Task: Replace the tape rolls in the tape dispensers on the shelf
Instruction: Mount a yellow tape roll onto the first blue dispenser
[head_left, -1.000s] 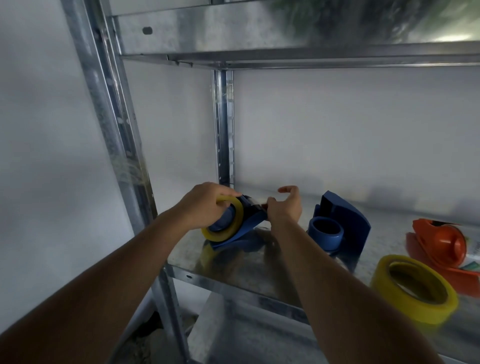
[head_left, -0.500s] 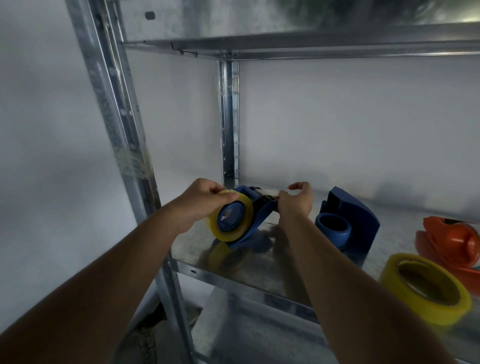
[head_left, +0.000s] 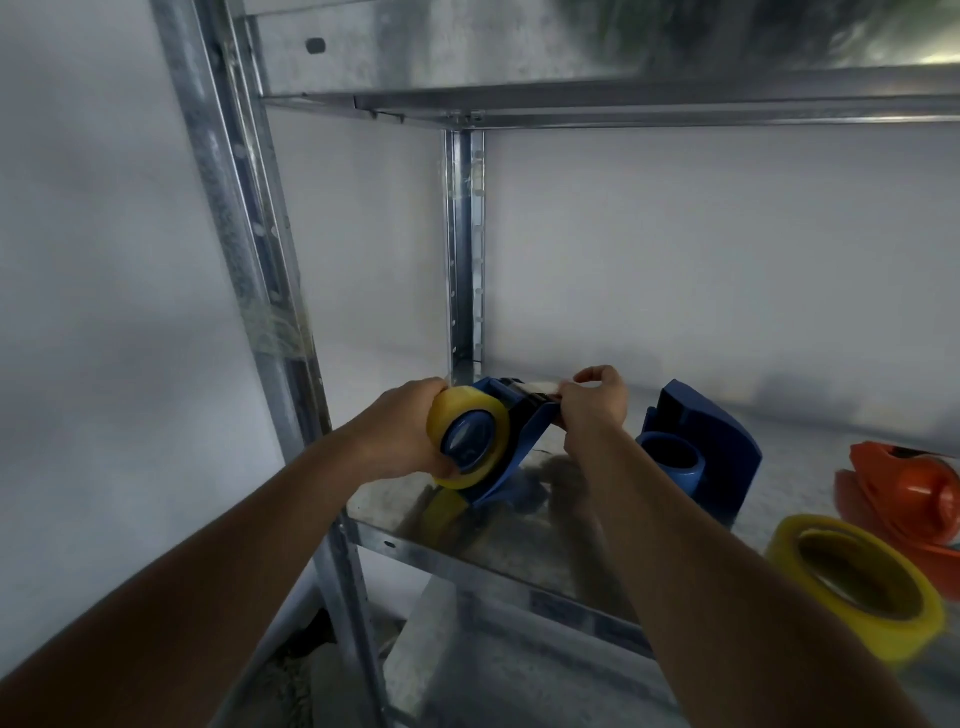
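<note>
Galvanised steel makes up the biggest thing in view: a shelf unit with slotted uprights standing against a pale wall, one shelf at hand level and another overhead.

Next in size, at the lower right near the front edge, a loose yellow tape roll lies tilted on the shelf. Just behind it at the right border sits an orange tape dispenser, partly cut off by the frame. Toward the middle stands a second blue dispenser, its blue hub bare, with no roll on it.

At the left end of the shelf a blue tape dispenser is tipped up on its side, its lower edge touching the steel. A yellow-tinted clear tape roll sits on its hub, facing the camera.

Smaller again, the left hand wraps around the roll from the left, fingers on its rim and thumb at the lower edge, holding roll and dispenser together. The right hand is at the cutter end of that dispenser, thumb and fingers pinching the free tape end, a pale strip stretched from the roll across the top of the dispenser.
</note>
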